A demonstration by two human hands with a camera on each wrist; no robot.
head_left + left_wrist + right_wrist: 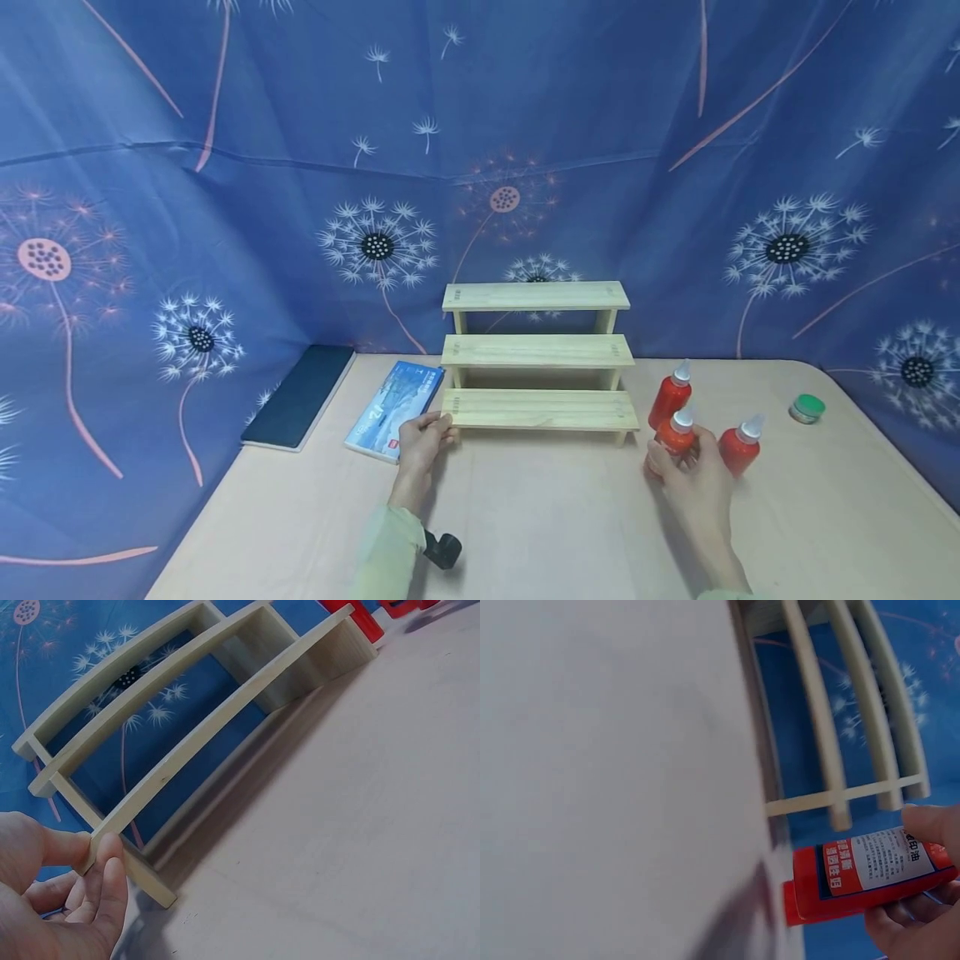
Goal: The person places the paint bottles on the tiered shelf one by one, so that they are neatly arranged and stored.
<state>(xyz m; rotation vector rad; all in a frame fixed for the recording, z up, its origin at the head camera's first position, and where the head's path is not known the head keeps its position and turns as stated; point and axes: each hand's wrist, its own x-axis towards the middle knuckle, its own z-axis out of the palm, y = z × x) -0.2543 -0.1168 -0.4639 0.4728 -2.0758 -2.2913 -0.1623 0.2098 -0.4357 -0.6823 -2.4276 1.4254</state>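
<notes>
A three-step wooden display rack (pixel 538 408) stands at the middle of the table. My left hand (pixel 420 446) pinches the left end of its lowest board between thumb and fingers, seen close in the left wrist view. My right hand (pixel 701 492) grips a red ink bottle (pixel 672 439) with a pale pointed nozzle, right of the rack. Its printed label (pixel 881 861) shows in the right wrist view; whether its base touches the table I cannot tell. Two similar red bottles stand beside it, one behind (pixel 667 403) and one to the right (pixel 738 452).
Left of the rack lie a blue-and-white box (pixel 395 408) and a dark flat notebook-like item (pixel 300 396). A small green-lidded jar (pixel 807 408) sits at the far right. Behind the table (pixel 540 517) hangs a blue dandelion-print cloth (pixel 645 217).
</notes>
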